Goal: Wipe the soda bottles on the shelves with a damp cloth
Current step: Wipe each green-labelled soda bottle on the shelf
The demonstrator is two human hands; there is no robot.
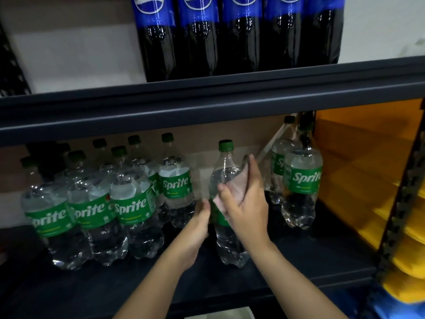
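A clear Sprite bottle [226, 240] with a green cap stands upright at the middle of the dark lower shelf [299, 263]. My left hand [197, 229] grips its left side at label height. My right hand [247, 203] presses a pale, thin cloth [238, 183] against the bottle's shoulder and label. Much of the green label is hidden behind both hands. Several more Sprite bottles [133, 203] stand in a group on the left, and two others [301, 185] on the right.
Several dark Pepsi bottles [197, 38] with blue labels stand on the upper shelf, whose dark front rail [207, 107] runs across above the hands. Yellow packages [404, 261] are stacked at the right behind a perforated upright post [400, 215].
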